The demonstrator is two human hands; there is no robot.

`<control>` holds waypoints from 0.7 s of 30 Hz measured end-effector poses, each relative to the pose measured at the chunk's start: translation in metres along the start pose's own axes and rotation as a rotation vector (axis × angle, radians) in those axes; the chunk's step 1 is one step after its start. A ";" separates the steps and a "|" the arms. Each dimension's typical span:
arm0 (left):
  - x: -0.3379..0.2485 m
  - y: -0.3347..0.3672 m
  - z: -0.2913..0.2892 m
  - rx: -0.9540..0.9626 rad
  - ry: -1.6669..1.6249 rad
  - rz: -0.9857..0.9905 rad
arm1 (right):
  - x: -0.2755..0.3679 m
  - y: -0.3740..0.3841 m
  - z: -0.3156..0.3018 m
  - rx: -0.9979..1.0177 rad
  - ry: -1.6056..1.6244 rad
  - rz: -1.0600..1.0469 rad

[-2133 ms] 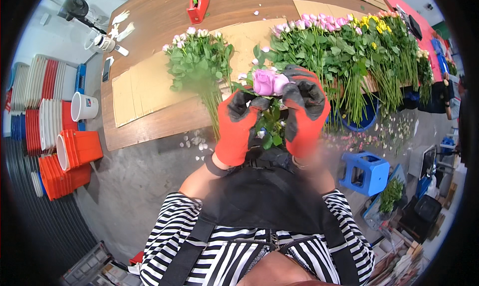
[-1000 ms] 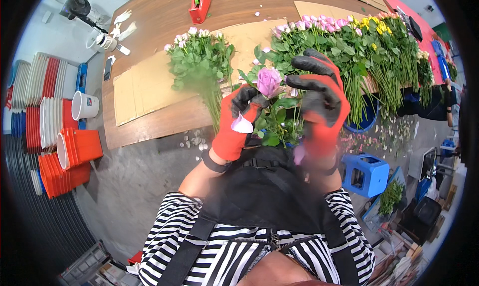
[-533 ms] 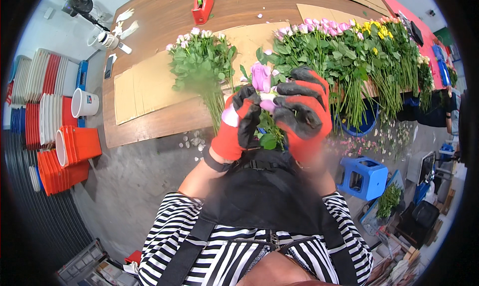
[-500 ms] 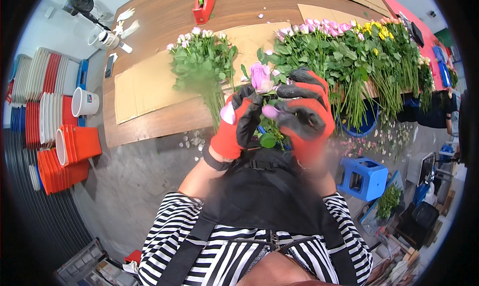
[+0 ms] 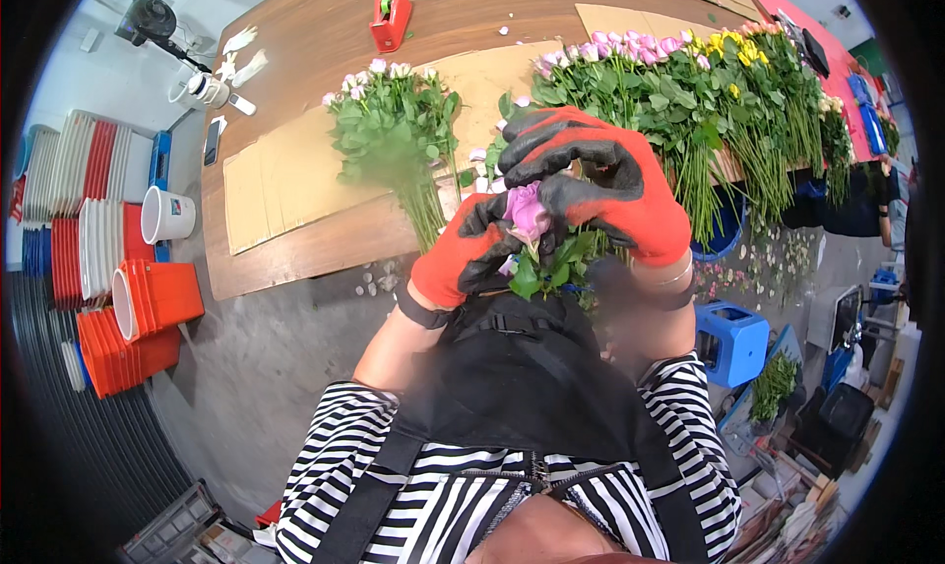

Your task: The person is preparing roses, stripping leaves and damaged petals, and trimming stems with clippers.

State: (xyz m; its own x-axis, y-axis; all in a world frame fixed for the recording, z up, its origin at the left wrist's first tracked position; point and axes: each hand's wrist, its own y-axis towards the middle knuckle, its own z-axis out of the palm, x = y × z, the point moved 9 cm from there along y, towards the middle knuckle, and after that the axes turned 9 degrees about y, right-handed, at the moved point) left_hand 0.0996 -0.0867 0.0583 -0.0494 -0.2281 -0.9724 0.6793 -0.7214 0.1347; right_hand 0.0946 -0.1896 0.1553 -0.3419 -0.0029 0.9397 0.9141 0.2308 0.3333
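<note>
A purple-pink rose (image 5: 527, 210) stands between my two hands, its green leaves (image 5: 541, 277) showing below the bloom. My left hand (image 5: 459, 251), in a red glove with black palm and fingers, is closed round the base of the bloom. My right hand (image 5: 630, 175), gloved the same way, curves its fingers over the bloom from above and the right, with the thumb against the petals. The rose's lower stem is hidden. On the table behind lies a bunch of pink roses (image 5: 394, 111), and to the right a longer row of pink roses (image 5: 630, 82).
Cardboard (image 5: 271, 195) covers part of the brown table (image 5: 325, 32). A red tape dispenser (image 5: 391, 18) stands at the back. Yellow flowers (image 5: 733, 47) lie on the right. On the floor are a blue stool (image 5: 730, 343), a white bucket (image 5: 167, 215), orange buckets (image 5: 162, 298) and scattered petals.
My right hand has turned and come over the top of the rose. The bloom has tilted and sits lower between my hands. The loose petals by my fingers no longer show there.
</note>
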 end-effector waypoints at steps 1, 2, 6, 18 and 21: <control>-0.003 -0.001 0.000 -0.008 0.041 -0.003 | -0.002 -0.001 0.000 -0.045 0.041 0.013; -0.007 -0.001 0.002 -0.014 0.080 -0.008 | -0.002 -0.002 0.001 -0.046 0.040 0.015; -0.009 -0.007 0.005 0.011 -0.055 -0.107 | -0.022 -0.010 0.000 -0.145 0.229 0.131; 0.037 -0.031 -0.004 0.189 -0.489 -0.022 | -0.086 -0.029 0.041 -0.275 0.696 0.469; 0.017 -0.034 -0.016 0.215 -0.693 0.095 | -0.122 -0.038 0.041 -0.359 0.921 0.412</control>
State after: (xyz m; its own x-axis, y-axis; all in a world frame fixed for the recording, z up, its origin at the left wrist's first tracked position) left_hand 0.0870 -0.0557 0.0340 -0.4981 -0.6062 -0.6200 0.5482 -0.7742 0.3165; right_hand 0.0926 -0.1583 0.0246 0.1667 -0.7583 0.6302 0.9835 0.0824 -0.1611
